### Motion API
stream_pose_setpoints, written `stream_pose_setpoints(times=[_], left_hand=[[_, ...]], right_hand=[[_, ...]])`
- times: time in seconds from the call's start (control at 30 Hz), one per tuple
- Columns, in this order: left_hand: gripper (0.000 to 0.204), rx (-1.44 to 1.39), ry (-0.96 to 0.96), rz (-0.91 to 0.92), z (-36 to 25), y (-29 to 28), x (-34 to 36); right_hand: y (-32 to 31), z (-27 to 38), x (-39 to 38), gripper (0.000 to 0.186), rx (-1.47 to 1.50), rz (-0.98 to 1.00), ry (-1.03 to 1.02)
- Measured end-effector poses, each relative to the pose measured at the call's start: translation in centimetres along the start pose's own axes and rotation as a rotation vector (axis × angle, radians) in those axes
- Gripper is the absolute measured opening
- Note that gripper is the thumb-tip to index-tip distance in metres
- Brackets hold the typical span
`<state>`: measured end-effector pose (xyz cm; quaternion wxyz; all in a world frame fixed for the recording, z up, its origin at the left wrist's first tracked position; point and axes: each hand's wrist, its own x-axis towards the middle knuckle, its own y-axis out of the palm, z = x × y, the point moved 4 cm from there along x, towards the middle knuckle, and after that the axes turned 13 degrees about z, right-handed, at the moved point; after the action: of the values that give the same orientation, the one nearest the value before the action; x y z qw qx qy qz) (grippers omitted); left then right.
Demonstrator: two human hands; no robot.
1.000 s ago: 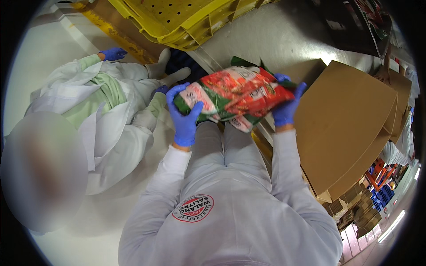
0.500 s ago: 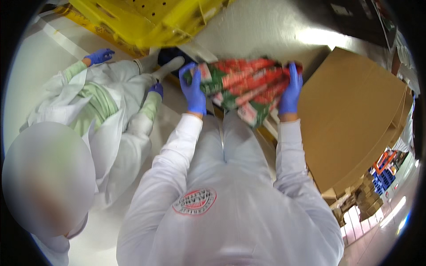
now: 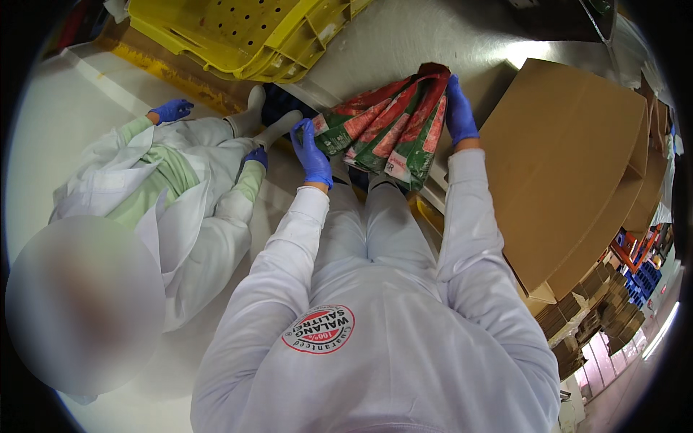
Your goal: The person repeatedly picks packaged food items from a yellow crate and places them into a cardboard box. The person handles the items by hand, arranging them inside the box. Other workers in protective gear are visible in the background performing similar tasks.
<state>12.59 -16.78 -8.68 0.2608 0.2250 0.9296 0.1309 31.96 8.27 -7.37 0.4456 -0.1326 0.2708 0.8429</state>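
Observation:
Several flat red-and-green plastic packs are fanned out in front of me, their red ends gathered at the far right and their green ends spread toward me. My right hand, in a blue glove, is closed on the gathered end; its fingertips are partly hidden behind the packs. My left hand, also gloved in blue, is raised beside the left edge of the fan. Its fingers are bent but apart, and they seem to be just off the leftmost pack.
A large brown cardboard box stands close to my right arm. A yellow perforated crate sits beyond on the metal table. At my left is a co-worker in a white coat and blue gloves. Stacked flat cardboard lies farther right.
The packs have tilted, their right end rising away from me with my right hand. My left hand has loosened from the packs' left side and shifted slightly left. The co-worker's hands have moved slightly.

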Motion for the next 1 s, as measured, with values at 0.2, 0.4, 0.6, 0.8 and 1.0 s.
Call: stream_pose_setpoints(times=[0.2, 0.4, 0.6, 0.8, 1.0], left_hand=[[0.023, -0.02, 0.013, -0.011, -1.1, 0.4, 1.1], [0.036, -0.007, 0.128, 0.146, -14.1, 2.4, -4.8], [0.042, 0.029, 0.071, 0.161, -11.0, 1.8, -5.4], [0.034, 0.195, 0.017, 0.14, 0.0, -1.6, 0.1], [0.034, -0.014, -0.033, 0.016, 0.8, 1.3, 1.4]], right_hand=[[1.8, -0.1, -3.1, 0.047, 0.14, -0.074, -0.027], [13.6, 13.3, -12.6, 0.042, -0.383, 0.142, -0.457], [15.2, 12.1, -12.7, 0.045, -0.899, -0.025, -0.598], [5.6, 0.7, -7.6, 0.039, -0.004, -0.101, -0.155], [4.3, 2.8, -1.9, 0.046, -0.238, -0.032, -0.137]])
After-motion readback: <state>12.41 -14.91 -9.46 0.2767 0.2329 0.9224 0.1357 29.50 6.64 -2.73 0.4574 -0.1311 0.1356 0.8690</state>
